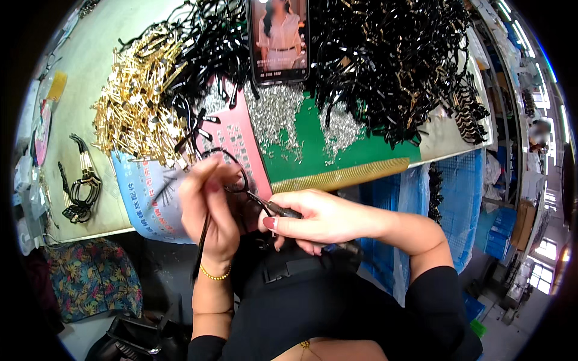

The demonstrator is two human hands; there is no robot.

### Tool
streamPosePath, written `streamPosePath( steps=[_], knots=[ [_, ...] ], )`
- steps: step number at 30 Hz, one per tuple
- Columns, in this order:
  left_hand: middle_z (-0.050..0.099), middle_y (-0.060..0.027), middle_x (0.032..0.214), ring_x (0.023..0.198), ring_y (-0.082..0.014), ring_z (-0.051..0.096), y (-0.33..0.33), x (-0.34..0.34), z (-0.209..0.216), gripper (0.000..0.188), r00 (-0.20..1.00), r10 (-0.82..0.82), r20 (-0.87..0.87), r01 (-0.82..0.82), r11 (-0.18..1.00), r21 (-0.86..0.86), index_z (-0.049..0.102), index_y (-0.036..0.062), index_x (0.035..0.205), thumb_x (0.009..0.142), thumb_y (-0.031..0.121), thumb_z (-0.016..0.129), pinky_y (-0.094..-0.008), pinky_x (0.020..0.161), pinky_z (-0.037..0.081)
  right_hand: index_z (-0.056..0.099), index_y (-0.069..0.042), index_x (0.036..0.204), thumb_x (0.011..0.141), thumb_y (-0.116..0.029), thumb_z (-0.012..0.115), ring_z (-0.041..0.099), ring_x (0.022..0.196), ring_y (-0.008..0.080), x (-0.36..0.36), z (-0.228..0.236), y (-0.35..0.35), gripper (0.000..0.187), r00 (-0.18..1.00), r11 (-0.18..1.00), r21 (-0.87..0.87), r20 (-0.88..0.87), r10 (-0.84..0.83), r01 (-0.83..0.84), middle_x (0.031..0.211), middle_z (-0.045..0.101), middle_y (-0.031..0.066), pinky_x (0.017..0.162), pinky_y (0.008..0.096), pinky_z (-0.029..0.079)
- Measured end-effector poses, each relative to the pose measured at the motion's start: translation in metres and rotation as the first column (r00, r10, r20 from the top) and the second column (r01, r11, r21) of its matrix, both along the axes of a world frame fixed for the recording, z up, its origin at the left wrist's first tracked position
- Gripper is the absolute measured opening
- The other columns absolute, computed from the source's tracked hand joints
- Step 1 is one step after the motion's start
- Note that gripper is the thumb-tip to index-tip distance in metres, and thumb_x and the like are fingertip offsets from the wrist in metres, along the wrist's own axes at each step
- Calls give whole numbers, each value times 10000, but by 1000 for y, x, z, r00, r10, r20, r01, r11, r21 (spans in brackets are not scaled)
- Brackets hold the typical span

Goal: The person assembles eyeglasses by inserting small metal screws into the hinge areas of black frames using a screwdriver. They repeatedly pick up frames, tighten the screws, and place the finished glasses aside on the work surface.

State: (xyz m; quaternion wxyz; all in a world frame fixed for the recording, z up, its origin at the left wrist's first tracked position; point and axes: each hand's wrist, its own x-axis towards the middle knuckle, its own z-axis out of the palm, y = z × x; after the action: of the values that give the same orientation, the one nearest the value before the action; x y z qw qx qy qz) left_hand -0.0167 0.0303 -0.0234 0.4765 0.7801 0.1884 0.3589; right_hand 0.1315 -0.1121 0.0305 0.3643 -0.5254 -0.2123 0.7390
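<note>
My left hand [211, 219] pinches a black eyeglass frame [244, 170] between thumb and fingers, just off the table's front edge. A dark temple arm [203, 243] hangs down beside that palm. My right hand [328, 218] is wrapped round the dark handle of a screwdriver [285, 210]. Its thin metal shaft points left and meets the eyeglass frame near one side; the exact contact spot is too small to make out. Parts of the frame are hidden behind my left fingers.
Gold metal temple pieces [141, 96] heap at the left, beside black temples and frames [385, 66]. Tiny silver parts [274, 114] lie on a green mat [367, 150]. A phone [280, 75] stands behind them. Finished-looking glasses [84, 186] lie far left; a blue crate [466, 210] stands right.
</note>
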Motion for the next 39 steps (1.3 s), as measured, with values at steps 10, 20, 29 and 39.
streamPosePath(
  steps=[10, 20, 29, 39],
  knots=[
    [733, -54, 927, 831, -277, 586, 17, 23, 12, 141, 885, -326, -333, 379, 919, 110, 656, 46, 1112, 986, 53, 592, -397, 803, 445, 571, -184, 1320, 936, -131, 637, 676, 750, 306, 24, 28, -42, 393, -27, 952, -75, 997, 70, -298, 948, 533, 145, 566, 408, 549],
    [706, -163, 1214, 975, -215, 641, 14, 22, -2, 156, 979, -203, -34, 188, 951, -246, 575, -5, 1174, 1078, 63, 472, -353, 920, 509, 571, -224, 1404, 897, -103, 638, 679, 721, 290, 30, 18, -39, 525, -23, 932, -96, 995, 94, -351, 956, 535, 150, 543, 405, 548],
    [660, -87, 968, 656, -88, 641, 26, 20, 8, 251, 987, 159, 17, -135, 883, -451, 595, -39, 1272, 1078, 105, 528, -208, 561, 545, 557, -242, 1435, 878, -91, 635, 664, 671, 282, 33, 15, -41, 582, -32, 913, -74, 997, 67, -402, 946, 529, 159, 514, 397, 535],
    [658, -62, 906, 677, -78, 653, 26, 20, 19, 176, 928, -240, -286, 88, 885, -458, 588, -22, 1191, 1039, -18, 498, -213, 552, 537, 485, -284, 1514, 896, -97, 623, 667, 658, 299, 32, 27, -34, 660, 169, 896, 29, 984, 51, -443, 940, 538, 152, 517, 407, 543]
  ],
)
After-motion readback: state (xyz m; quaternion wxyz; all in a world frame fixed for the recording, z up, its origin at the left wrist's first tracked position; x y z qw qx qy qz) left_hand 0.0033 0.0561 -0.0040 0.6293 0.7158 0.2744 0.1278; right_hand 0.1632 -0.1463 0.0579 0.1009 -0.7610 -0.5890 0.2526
